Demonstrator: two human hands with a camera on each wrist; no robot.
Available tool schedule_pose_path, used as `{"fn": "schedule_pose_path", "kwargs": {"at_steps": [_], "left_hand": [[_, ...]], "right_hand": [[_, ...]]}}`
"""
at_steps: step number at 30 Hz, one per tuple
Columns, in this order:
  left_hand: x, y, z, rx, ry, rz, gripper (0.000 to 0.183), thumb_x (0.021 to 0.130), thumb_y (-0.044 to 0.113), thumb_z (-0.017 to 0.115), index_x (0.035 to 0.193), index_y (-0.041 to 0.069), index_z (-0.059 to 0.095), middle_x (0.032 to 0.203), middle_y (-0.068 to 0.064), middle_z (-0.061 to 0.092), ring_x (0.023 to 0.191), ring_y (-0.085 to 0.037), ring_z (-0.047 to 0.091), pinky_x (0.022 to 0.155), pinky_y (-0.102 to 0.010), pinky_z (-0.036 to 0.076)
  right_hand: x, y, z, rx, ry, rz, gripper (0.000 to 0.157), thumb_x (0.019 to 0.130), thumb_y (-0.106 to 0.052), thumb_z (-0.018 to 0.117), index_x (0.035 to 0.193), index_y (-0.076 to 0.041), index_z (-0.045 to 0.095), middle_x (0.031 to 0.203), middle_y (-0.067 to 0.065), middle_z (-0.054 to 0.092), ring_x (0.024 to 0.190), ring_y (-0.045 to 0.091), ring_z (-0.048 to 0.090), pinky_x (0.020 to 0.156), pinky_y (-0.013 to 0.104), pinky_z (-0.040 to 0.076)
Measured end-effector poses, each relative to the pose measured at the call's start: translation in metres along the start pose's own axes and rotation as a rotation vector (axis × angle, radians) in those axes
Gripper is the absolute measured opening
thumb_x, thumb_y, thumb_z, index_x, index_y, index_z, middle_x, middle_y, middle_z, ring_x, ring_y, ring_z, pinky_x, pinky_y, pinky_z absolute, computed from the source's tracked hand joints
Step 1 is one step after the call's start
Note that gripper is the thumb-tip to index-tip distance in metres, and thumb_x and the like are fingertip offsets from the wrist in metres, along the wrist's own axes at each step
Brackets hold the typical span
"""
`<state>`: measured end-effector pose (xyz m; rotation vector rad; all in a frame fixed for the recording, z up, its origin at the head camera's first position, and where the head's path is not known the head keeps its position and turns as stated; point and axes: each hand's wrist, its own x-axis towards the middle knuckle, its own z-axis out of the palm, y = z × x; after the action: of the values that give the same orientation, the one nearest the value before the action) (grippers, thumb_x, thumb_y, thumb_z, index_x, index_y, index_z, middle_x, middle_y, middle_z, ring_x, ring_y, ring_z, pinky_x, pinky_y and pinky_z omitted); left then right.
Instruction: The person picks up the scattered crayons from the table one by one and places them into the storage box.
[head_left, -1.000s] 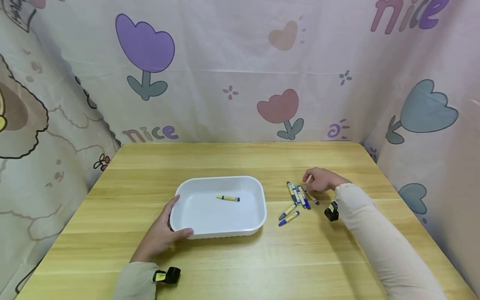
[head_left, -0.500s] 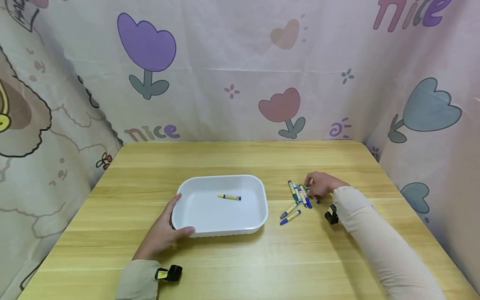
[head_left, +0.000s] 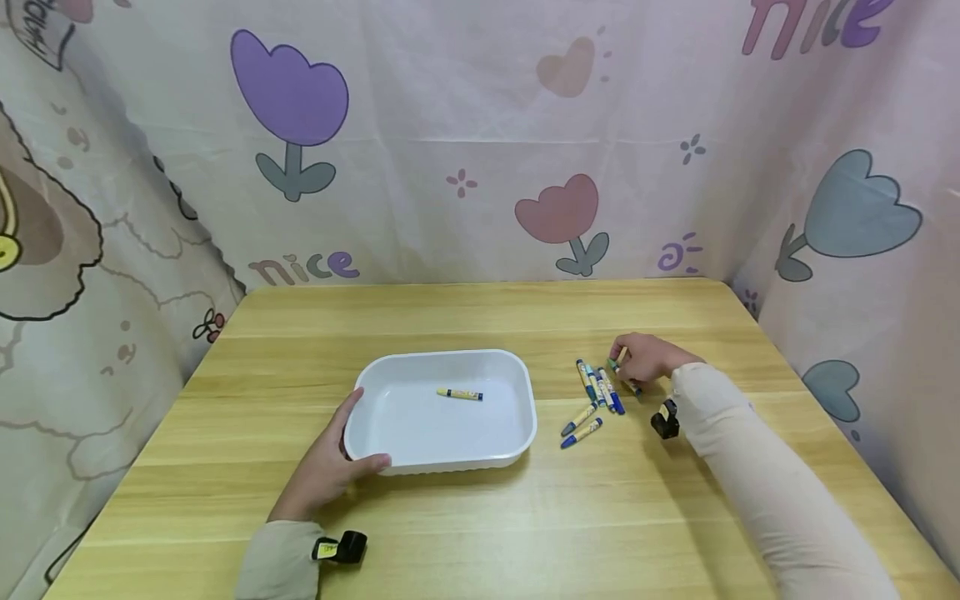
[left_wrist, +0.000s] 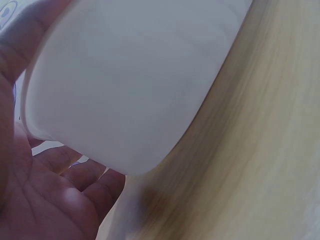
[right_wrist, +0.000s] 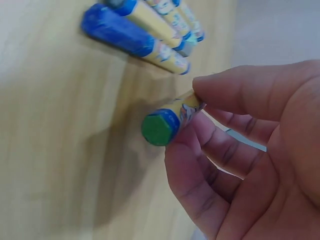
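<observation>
My left hand (head_left: 324, 468) grips the front left corner of a white plastic tray (head_left: 427, 437), thumb over the near rim and fingers along the left wall. In the left wrist view the tray's side wall (left_wrist: 125, 90) fills the space beside the palm. One yellow-wrapped crayon (head_left: 460, 394) lies inside the tray. To the right, my right hand (head_left: 649, 357) pinches a green crayon (right_wrist: 165, 125) between thumb and fingers; its flat green end faces the right wrist camera. The fingers hide its middle in the head view.
Just left of the right hand, several crayons (head_left: 606, 392) lie in a loose pile on the wooden table (head_left: 480, 533). Two more, a grey-tipped crayon (head_left: 579, 418) and a blue-tipped crayon (head_left: 581, 433), lie nearer. A printed curtain (head_left: 420, 217) hangs behind the table.
My right hand has come down to the rightmost crayon, taken it between thumb and fingers and shifted it slightly away from the pile. My left hand and the tray stay put.
</observation>
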<state>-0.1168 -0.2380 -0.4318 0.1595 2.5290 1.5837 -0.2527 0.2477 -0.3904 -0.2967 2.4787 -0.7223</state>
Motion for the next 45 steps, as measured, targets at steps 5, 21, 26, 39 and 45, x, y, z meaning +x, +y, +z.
{"fn": "schedule_pose_path", "kwargs": {"at_steps": [5,21,26,39,45], "left_hand": [[0.001,0.000,-0.001,0.010,0.006,0.001,0.108,0.078,0.022,0.083,0.157,0.018,0.009,0.155,-0.025,0.019,0.120,-0.039,0.046,0.086,-0.032,0.047],[0.001,0.000,0.001,-0.009,0.002,0.000,0.109,0.078,0.020,0.082,0.157,0.017,0.008,0.155,-0.025,0.018,0.118,-0.039,0.046,0.083,-0.027,0.047],[0.001,0.000,0.001,0.000,0.006,-0.002,0.109,0.078,0.021,0.082,0.157,0.017,0.008,0.155,-0.025,0.018,0.119,-0.039,0.045,0.084,-0.027,0.047],[-0.001,0.001,0.000,-0.015,0.000,-0.008,0.109,0.078,0.020,0.082,0.157,0.016,0.008,0.155,-0.025,0.017,0.119,-0.039,0.046,0.083,-0.023,0.046],[0.000,0.001,0.000,-0.012,-0.001,-0.007,0.108,0.078,0.020,0.082,0.157,0.016,0.008,0.155,-0.025,0.018,0.118,-0.039,0.047,0.082,-0.023,0.046]], "right_hand": [[0.001,-0.009,-0.007,-0.008,0.012,-0.023,0.025,0.089,0.001,0.056,0.113,0.005,0.051,0.065,0.005,0.053,0.052,0.012,0.046,0.051,0.026,0.037],[0.001,-0.059,-0.015,-0.050,0.052,-0.130,0.026,0.091,-0.002,0.058,0.116,0.005,0.052,0.076,0.007,0.054,0.057,0.015,0.050,0.057,0.030,0.042],[0.006,-0.072,-0.012,-0.058,0.062,-0.156,0.026,0.091,-0.003,0.060,0.115,0.003,0.053,0.081,0.009,0.056,0.060,0.016,0.053,0.058,0.030,0.045],[0.015,-0.099,-0.003,-0.070,0.055,-0.169,0.026,0.090,-0.006,0.062,0.115,-0.002,0.054,0.086,0.009,0.058,0.063,0.018,0.056,0.060,0.030,0.047],[0.019,-0.111,0.002,-0.074,0.046,-0.182,0.026,0.090,-0.006,0.061,0.115,-0.003,0.055,0.088,0.008,0.058,0.063,0.016,0.056,0.061,0.030,0.046]]}}
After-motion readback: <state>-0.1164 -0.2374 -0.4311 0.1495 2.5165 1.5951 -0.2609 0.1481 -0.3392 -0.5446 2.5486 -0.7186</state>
